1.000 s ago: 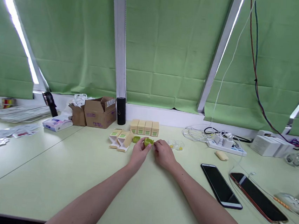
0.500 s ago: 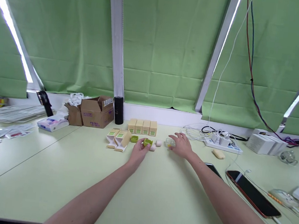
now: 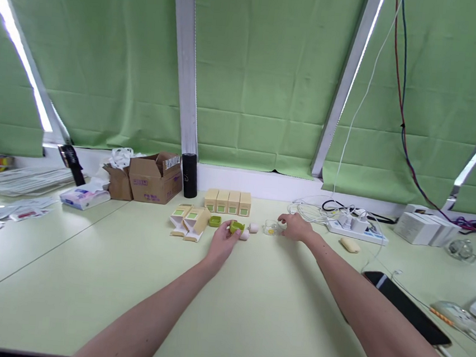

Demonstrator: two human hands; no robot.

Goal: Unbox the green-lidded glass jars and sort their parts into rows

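My left hand (image 3: 222, 244) is closed around a small green plastic case (image 3: 236, 227), holding it near the middle of the table. A similar green piece (image 3: 215, 221) lies just left of it. Beside my left fingertips are two small whitish-pink rounded pieces (image 3: 253, 228). Farther right stands a small clear container (image 3: 270, 227) with a bit of yellow in it. My right hand (image 3: 295, 227) is at its right side, fingers curled in and thumb low, seeming to pinch its clear edge. The exact contact is too small to see well.
Several small cream boxes (image 3: 227, 202) stand in a row behind, with two opened boxes (image 3: 190, 222) at left. A cardboard box (image 3: 156, 179), black cylinder (image 3: 189, 176) and tissue pack (image 3: 84, 196) sit farther left. A power strip (image 3: 357, 229), phone (image 3: 406, 307) and cables lie right.
My right hand has shifted slightly right, from spread over the clear container to its right side, with fingers drawn closer together. My left hand still holds the green case, almost unmoved.
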